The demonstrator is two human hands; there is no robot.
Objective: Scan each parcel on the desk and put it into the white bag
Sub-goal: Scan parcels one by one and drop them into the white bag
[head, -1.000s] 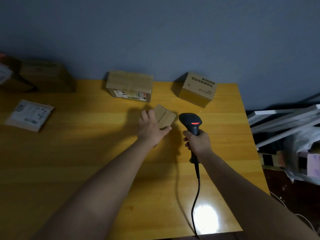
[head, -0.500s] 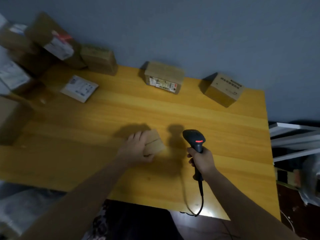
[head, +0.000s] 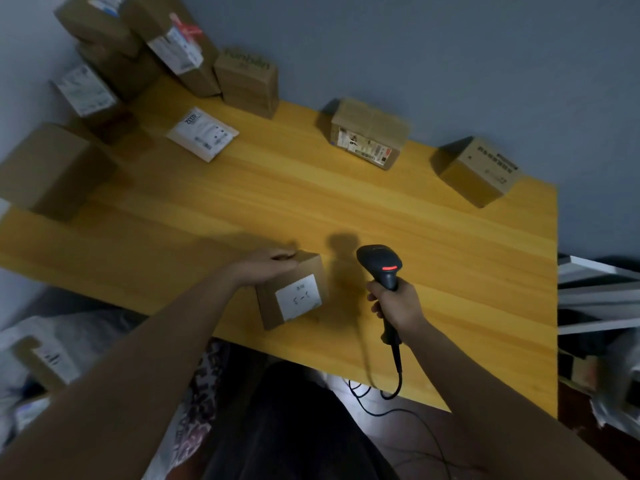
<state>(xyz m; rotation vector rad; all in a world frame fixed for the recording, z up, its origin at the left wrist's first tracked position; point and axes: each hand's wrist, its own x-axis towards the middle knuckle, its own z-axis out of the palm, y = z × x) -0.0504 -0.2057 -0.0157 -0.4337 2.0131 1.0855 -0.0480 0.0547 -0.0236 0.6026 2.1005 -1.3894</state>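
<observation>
So my left hand (head: pixel 266 268) is gripping the top of a small cardboard parcel (head: pixel 291 294) near the desk's (head: pixel 450 265) front edge, tipped so its white label faces up at me, I'd guess so the scanner can catch it. My right hand (head: pixel 398 304) is wrapped round the scanner (head: pixel 381 268) handle, red light on, just beside it. Further back: one flat white mailer (head: pixel 202 133), two boxes along the far edge, and a pile in the far left corner, maybe six. White bag (head: pixel 52 344) sits below the desk's front left.
</observation>
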